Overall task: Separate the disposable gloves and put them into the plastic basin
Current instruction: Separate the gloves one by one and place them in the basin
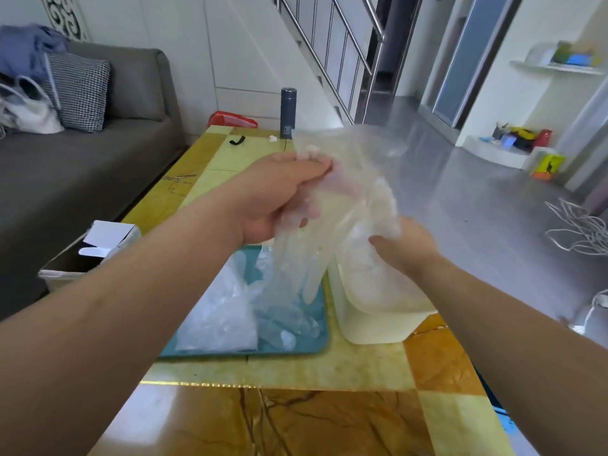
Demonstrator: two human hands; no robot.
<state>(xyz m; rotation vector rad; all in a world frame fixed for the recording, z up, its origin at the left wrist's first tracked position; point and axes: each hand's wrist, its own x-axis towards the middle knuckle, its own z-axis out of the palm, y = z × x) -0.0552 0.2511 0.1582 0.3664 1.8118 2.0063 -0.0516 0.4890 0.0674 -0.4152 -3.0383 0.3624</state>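
On the table, a teal tray holds a heap of gloves, and the cream basin stands just beside it on the right. Above them the left hand and right hand each curl their fingers round a clear glove bunch, whose fingers dangle over the tray's right side, next to the basin. Beyond stand a dark bottle and a grey sofa.

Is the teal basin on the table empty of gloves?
No, a heap of clear gloves lies inside the teal basin.
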